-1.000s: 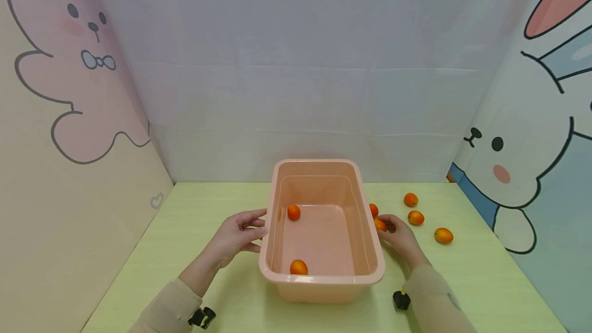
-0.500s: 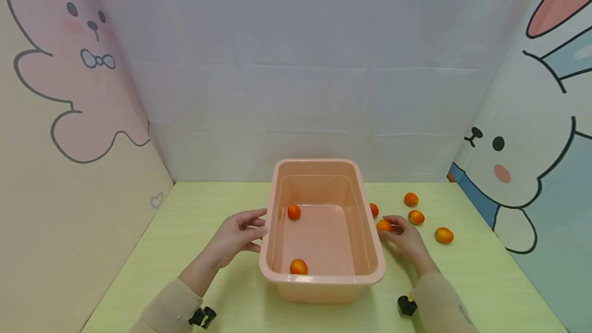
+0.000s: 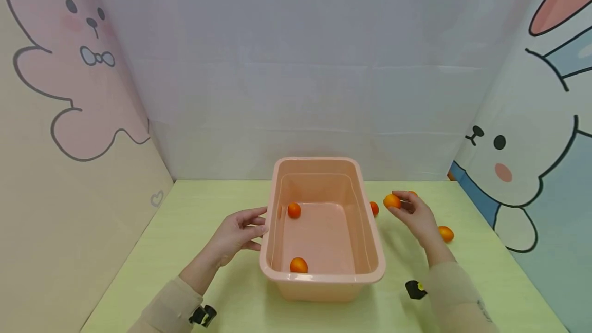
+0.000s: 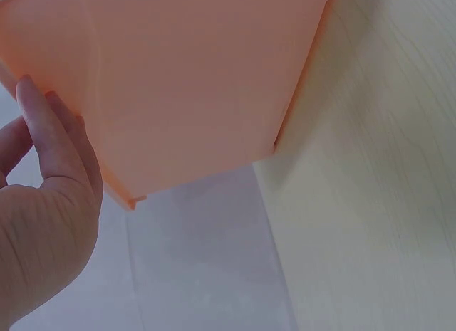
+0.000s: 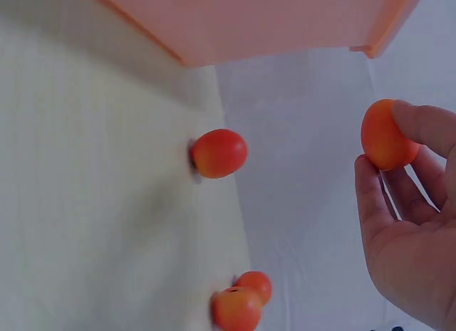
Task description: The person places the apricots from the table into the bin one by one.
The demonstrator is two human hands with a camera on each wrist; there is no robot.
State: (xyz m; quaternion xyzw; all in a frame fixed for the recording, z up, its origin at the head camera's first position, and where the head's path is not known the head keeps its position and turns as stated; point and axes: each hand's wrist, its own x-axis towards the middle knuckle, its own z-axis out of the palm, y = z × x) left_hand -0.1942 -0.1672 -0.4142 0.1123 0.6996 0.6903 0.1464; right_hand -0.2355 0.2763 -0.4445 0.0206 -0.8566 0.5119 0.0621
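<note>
A peach-coloured plastic bin (image 3: 321, 278) stands mid-table. Against its left side, just under the rim, rest the fairly straight fingers of my left hand (image 3: 235, 236). My right hand (image 3: 420, 220) pinches a smooth oval orange fruit (image 3: 391, 201) between thumb and fingers, held above the table to the right of the bin. The right wrist view shows the same orange fruit (image 5: 387, 135) with the thumb on top and fingertips beneath. Inside the bin lie two more fruits, one orange-red (image 3: 294, 210) toward the back left, one orange (image 3: 298, 265) near the front.
A red-orange fruit (image 3: 374, 208) lies by the bin's right wall. Farther right is another orange fruit (image 3: 446, 234), and one more fruit (image 3: 412, 194) is mostly hidden behind my right hand. A white cloth (image 3: 314, 76) hangs behind the pale green table (image 3: 208, 197).
My right hand has lifted the orange fruit off the table, up and to the right, away from the bin's side. My left hand and the bin have stayed in place.
</note>
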